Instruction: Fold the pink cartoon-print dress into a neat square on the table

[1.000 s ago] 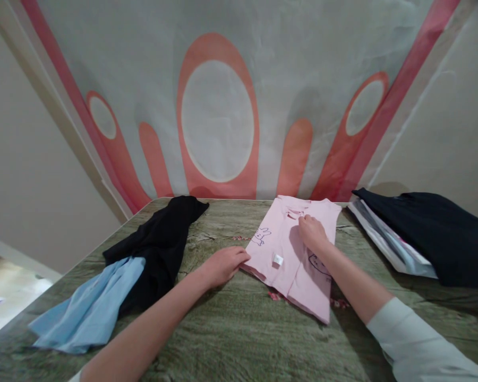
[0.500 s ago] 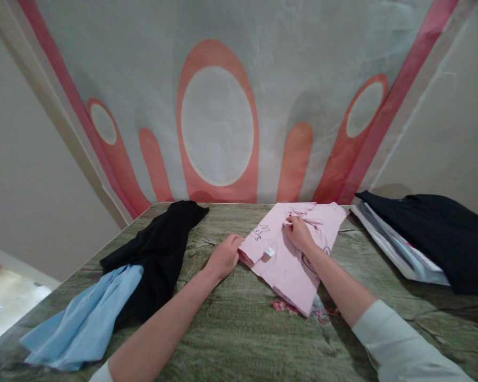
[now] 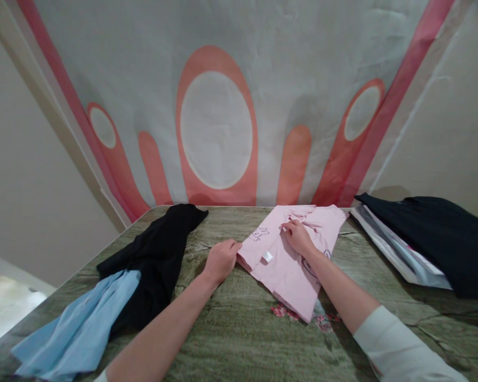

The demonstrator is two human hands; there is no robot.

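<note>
A pink shirt (image 3: 279,281) with line-drawn rabbits and a small white label lies partly folded at the table's far side, its lower corner pointing toward me. My left hand (image 3: 222,260) is closed on the shirt's left corner, thumb and fingers pinching the edge. Over the upper middle of the cloth, my right hand (image 3: 298,237) has its fingers pinched together on the fabric, which is wrinkled just beyond them. The fingertips' exact grip there is partly hidden.
Left of me a black garment (image 3: 155,265) lies crumpled, with a light blue garment (image 3: 79,323) beside and partly over it. A stack of folded clothes topped by a black one (image 3: 434,233) sits at the right. The wood-grain table (image 3: 223,339) meets a printed wall hanging (image 3: 219,196).
My right hand has shifted slightly left on the pink shirt. My left hand keeps its hold at the corner. The camera view has tilted a little.
</note>
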